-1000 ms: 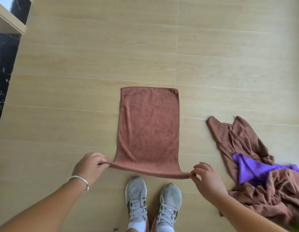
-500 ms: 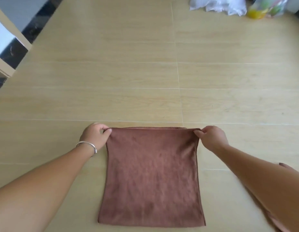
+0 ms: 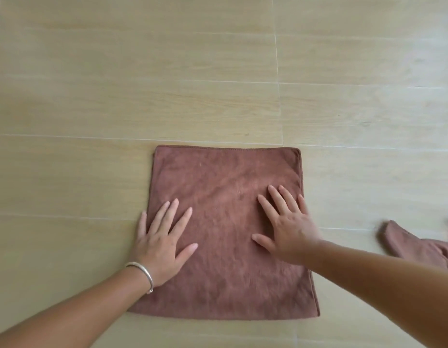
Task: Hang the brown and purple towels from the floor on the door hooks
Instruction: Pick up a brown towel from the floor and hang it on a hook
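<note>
Head view, towel: folded brown towel (image 3: 225, 197) lies flat mid-floor.
Left hand (image 3: 162, 243): fingers spread, palm flat on the towel's left edge; bracelet (image 3: 142, 273) on the wrist.
Right hand (image 3: 289, 226): fingers spread, flat on its right half.
Second towel (image 3: 416, 247): brown, crumpled at the floor's (image 3: 142, 71) right edge.

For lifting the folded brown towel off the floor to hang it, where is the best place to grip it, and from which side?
Probably the far stitched edge of the folded brown towel, pinched at its two far corners from above. It lies flat on the floor, and the left hand and right hand rest open on the near half, leaving that edge free.
</note>
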